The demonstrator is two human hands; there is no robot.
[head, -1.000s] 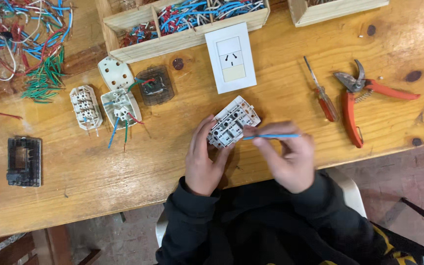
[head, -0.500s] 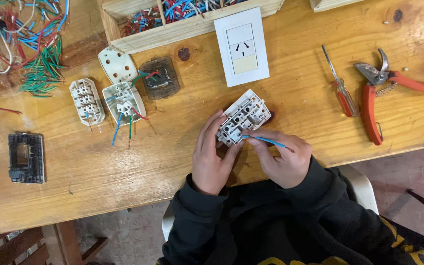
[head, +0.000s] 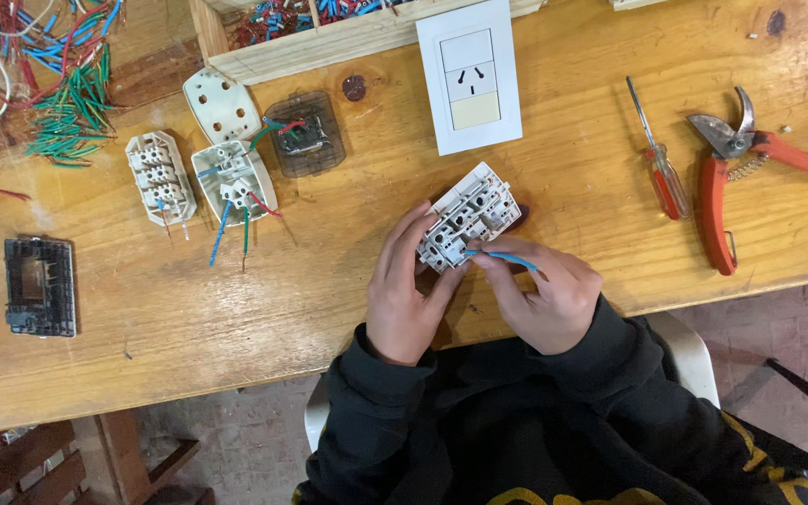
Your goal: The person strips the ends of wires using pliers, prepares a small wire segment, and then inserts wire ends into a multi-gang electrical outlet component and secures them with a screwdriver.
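My left hand (head: 408, 292) grips a white socket module (head: 468, 216), back side up, just above the wooden table (head: 236, 309). My right hand (head: 544, 292) pinches a short blue wire (head: 505, 256), whose left end touches the module's lower edge. Both hands sit near the table's front edge, in front of my dark sleeves.
A white socket faceplate (head: 470, 77) lies above the hands. Right of it are a red-handled screwdriver (head: 659, 162) and red-handled cutters (head: 733, 173). To the left lie several wired modules (head: 233, 180), a black frame (head: 40, 286), loose coloured wires (head: 58, 84) and a wooden tray (head: 329, 37).
The view has shifted slightly. My right hand has brought the blue wire's end down against the module's lower edge; my left hand keeps its hold on the module.
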